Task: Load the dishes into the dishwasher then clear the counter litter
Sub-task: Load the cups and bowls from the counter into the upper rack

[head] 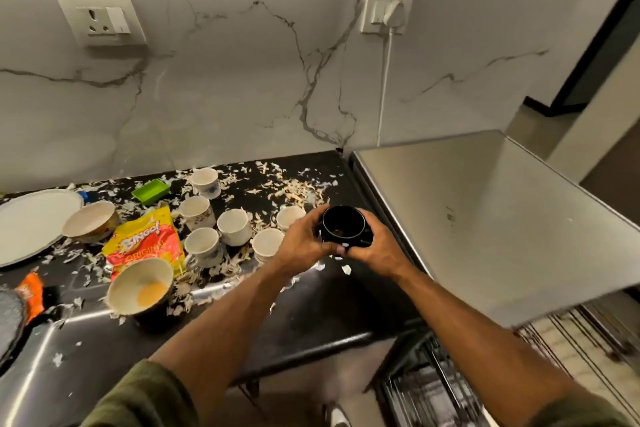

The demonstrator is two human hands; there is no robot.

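Both hands cup a black cup point(343, 226) above the right end of the dark counter point(311, 308), just beside the steel dishwasher top point(485, 218). The left hand point(304, 243) curls its fingers round the cup's left side; the right hand point(377, 246) wraps the right. White teacups point(234, 227) stand to the left among scattered paper scraps point(294, 189), near a Bingo chips packet point(145, 243) and a bowl point(140, 286).

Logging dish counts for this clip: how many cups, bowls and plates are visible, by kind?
White cups: 6, the first
Black cup: 1, held by left hand and right hand
Bowls: 2, the first
Plates: 1
Total: 10
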